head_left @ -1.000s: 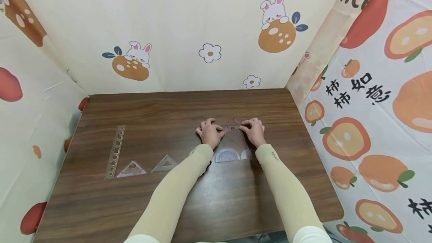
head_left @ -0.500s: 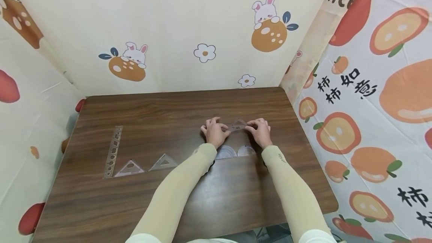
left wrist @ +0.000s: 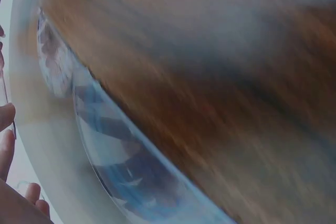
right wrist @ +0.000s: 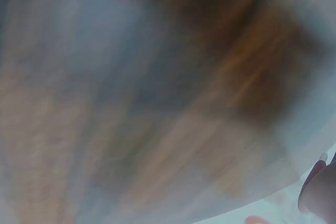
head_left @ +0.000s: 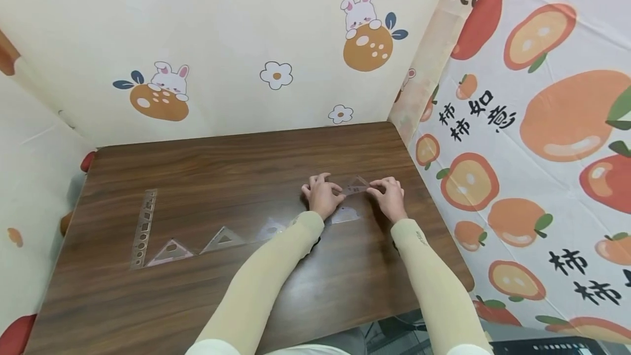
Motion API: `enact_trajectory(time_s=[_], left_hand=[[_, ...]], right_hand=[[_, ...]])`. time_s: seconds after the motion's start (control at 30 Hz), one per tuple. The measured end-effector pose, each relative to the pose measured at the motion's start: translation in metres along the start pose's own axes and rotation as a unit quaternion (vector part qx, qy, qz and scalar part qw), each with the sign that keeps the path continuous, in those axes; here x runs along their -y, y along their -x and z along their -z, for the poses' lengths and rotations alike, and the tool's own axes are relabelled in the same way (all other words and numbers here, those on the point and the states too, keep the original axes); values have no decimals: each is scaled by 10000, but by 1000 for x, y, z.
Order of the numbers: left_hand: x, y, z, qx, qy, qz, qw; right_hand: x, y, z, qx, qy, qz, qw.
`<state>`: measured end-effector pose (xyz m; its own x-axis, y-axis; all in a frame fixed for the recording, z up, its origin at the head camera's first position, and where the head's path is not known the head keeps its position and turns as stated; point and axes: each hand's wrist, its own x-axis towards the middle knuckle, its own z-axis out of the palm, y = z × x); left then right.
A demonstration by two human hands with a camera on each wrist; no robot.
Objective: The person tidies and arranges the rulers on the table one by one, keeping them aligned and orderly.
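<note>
In the head view a small clear set square (head_left: 357,186) spans the gap between the hands, right of the table's middle. My left hand (head_left: 322,196) pinches its left corner with thumb and forefinger, other fingers spread behind. The right hand (head_left: 389,197) holds the opposite corner between thumb and fingertips. Just nearer lies a small clear protractor (head_left: 346,215). The left wrist view has a larger bluish protractor (left wrist: 131,156) beside a smaller one (left wrist: 55,59); the left fingers (left wrist: 6,116) show at its edge. The right wrist view is mostly blurred, with part of the right hand (right wrist: 321,192).
A long clear ruler with cut-out holes (head_left: 144,229) lies at the table's left. To its right come a pinkish set square (head_left: 170,252), a clear set square (head_left: 223,240) and a pale clear piece (head_left: 270,229) half behind the left sleeve. Printed cloth walls the wooden table (head_left: 222,174).
Both hands have moved right across the table with the small set square between them. The head view has turned to the right. The left sleeve now covers the larger protractor.
</note>
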<state>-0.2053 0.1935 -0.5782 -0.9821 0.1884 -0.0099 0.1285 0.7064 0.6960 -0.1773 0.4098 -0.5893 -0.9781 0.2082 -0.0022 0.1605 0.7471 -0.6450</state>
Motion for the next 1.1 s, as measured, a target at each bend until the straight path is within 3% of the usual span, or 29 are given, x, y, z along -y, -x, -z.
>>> enact_trajectory(time_s=[0.67, 0.9, 1.1], left_hand=[[-34, 12, -48, 323, -91, -396, 9986], [-40, 17, -64, 411, -130, -464, 9980], [-39, 19, -73, 627, -523, -821, 9933]], right_hand=[[-50, 31, 32, -157, 47, -342, 9993], [-67, 42, 36, -158, 94, -486, 9986], [-75, 47, 39, -126, 227, -609, 9978]])
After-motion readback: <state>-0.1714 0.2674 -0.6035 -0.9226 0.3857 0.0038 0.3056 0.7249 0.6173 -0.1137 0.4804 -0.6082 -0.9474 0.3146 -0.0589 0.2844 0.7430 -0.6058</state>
